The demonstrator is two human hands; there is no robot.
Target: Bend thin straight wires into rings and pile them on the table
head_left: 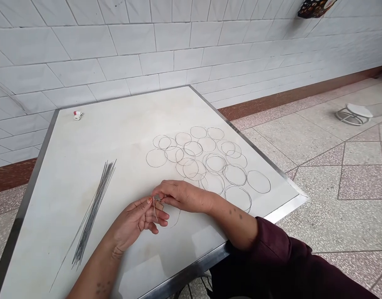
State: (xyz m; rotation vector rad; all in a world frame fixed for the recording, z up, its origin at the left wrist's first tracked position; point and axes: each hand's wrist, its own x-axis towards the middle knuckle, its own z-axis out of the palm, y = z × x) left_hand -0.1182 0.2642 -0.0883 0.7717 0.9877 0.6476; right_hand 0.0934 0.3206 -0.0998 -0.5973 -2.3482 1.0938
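Note:
Thin wire curves in a loop below my hands, its ends meeting at my fingers. My left hand pinches it between thumb and forefinger, palm turned up, other fingers loosely bent. My right hand comes in from the right and grips the wire close to the left fingertips; its fingers partly hide the joint. Just beyond, several wire rings lie spread and overlapping on the white table. To the left of my left hand lies a bundle of straight wires, with one wire sticking out toward the near edge.
A small white and red object sits at the table's far left corner. Metal trim edges the table. Behind stands a white tiled wall. A round stool is on the floor at right, and a dark patterned item is at upper right.

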